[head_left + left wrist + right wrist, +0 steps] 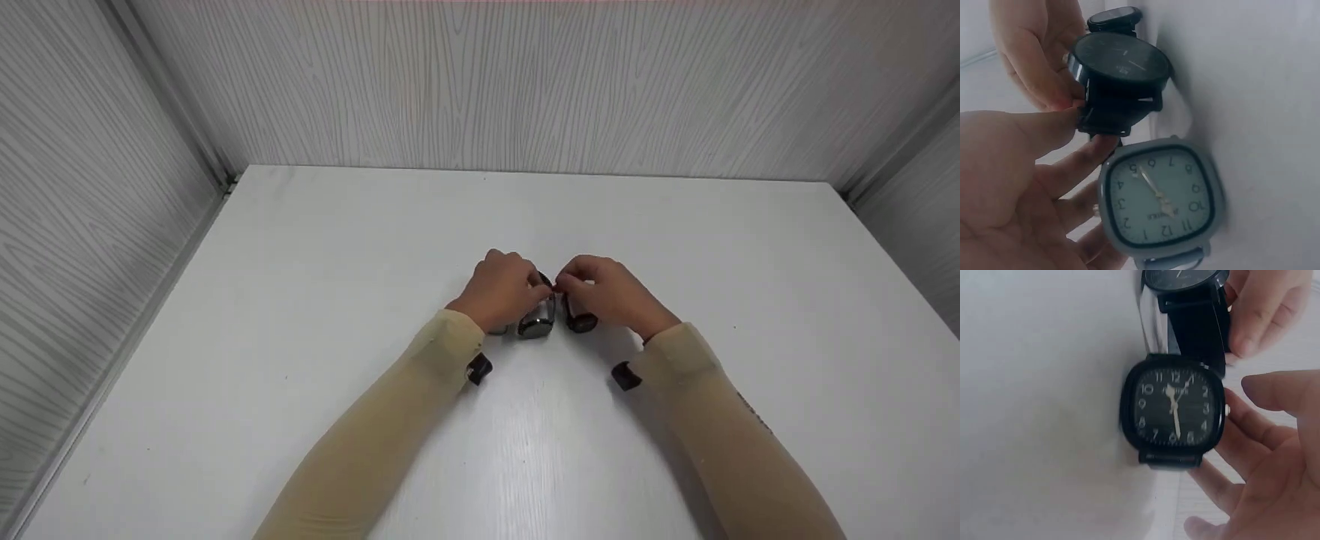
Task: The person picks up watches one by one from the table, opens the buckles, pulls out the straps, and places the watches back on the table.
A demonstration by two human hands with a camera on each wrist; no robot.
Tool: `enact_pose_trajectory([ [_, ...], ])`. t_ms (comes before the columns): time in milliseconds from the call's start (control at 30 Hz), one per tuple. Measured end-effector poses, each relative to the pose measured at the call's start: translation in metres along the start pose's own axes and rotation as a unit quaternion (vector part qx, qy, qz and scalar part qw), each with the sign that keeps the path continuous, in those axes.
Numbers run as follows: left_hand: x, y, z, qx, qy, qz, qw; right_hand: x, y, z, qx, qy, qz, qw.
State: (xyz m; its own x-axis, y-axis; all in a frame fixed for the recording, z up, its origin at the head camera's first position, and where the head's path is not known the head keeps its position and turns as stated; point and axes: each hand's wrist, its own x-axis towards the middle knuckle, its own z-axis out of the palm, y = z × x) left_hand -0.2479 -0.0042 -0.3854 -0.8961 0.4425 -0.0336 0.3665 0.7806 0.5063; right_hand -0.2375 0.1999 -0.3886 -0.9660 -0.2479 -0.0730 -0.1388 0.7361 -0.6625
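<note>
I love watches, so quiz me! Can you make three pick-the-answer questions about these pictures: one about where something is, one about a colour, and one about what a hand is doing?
1. Where are the left hand and the right hand?
A. by the left wall
B. close together, mid-way on the white table
C. at the table's far edge

2. What colour is the case of the square light-dial watch?
A. grey
B. red
C. gold

3. What is the left hand doing?
A. lying flat
B. pinching the strap of the round black watch
C. waving in the air

Answers:
1 B, the head view shows the hands meeting mid-table.
2 A, its rim is plain grey.
3 B, the thumb and a finger squeeze the strap.
</note>
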Motion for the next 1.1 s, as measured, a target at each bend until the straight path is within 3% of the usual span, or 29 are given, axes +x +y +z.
enact_pose_trajectory([
  [100,0.001,-0.001,-0.002,0.013,0.003,0.007,0.9999,-0.006,0.002,-0.003,-0.003,0.005,-0.016,1.0],
  [200,-0.003,-0.004,-0.012,-0.019,0.019,0.014,0.9995,-0.015,-0.002,-0.007,-0.012,0.035,-0.044,0.998],
  [400,-0.032,-0.008,-0.049,-0.105,0.104,0.048,0.9879,-0.042,-0.021,-0.026,-0.023,0.125,-0.124,0.984],
  [600,-0.053,-0.003,-0.073,-0.087,0.143,0.093,0.9816,-0.061,-0.029,-0.045,-0.067,0.163,-0.163,0.971],
  [700,-0.056,-0.002,-0.078,-0.066,0.139,0.094,0.9836,-0.063,-0.027,-0.047,-0.087,0.164,-0.163,0.969],
  [867,-0.058,-0.001,-0.08,-0.056,0.101,0.071,0.9908,-0.062,-0.021,-0.046,-0.114,0.153,-0.145,0.971],
  [1100,-0.056,-0.007,-0.075,-0.051,0.057,0.05,0.9958,-0.052,-0.021,-0.04,-0.14,0.093,-0.109,0.98],
])
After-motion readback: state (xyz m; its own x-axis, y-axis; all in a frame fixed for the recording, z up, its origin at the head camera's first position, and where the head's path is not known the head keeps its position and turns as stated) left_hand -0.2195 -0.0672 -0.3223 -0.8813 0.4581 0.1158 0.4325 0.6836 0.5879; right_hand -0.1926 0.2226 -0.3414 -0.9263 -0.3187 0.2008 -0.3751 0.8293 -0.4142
